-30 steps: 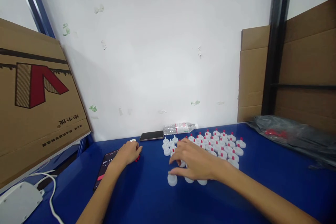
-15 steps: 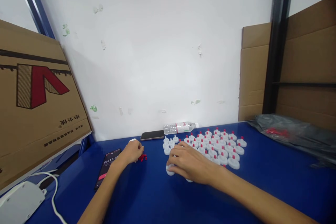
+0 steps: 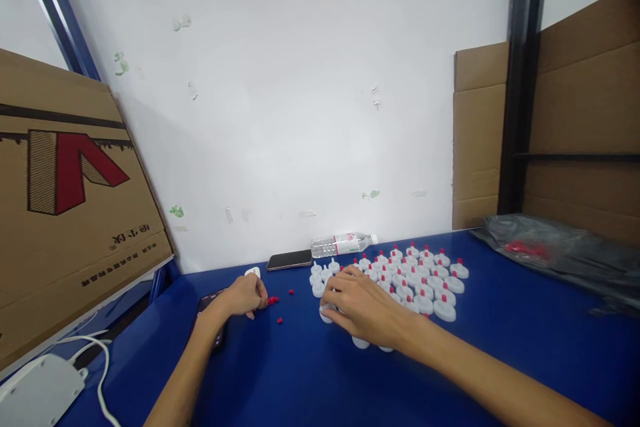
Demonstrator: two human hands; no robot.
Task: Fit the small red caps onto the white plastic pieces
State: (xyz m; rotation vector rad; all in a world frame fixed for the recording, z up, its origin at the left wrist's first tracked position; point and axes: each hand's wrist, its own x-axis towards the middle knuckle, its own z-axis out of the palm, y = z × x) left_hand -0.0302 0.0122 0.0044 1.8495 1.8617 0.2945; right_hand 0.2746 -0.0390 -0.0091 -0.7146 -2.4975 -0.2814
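Observation:
On the blue table, my left hand (image 3: 246, 295) reaches down beside small red caps (image 3: 273, 300). Its fingers are bent, with the thumb a little apart, and nothing shows between them. Two loose red tips (image 3: 291, 291) lie to the right of that pile. My right hand (image 3: 357, 300) has its fingers around a white round lid (image 3: 326, 315), largely covered by the fingers. White spouted lids without red tips (image 3: 318, 288) stand behind it. To the right are many white lids with red tips (image 3: 424, 303), partly hidden by my hand.
A clear bottle (image 3: 343, 244) lies by the wall near a dark phone (image 3: 290, 260). Another phone (image 3: 219, 337) is under my left forearm. A grey plastic bag (image 3: 545, 247) sits at right. A white power box with cables (image 3: 43, 383) lies at left, below a cardboard box (image 3: 75, 240).
My left hand has shifted slightly left and down, and its thumb has parted from the fingers. The red caps are more spread out. My right hand stays at the white lid.

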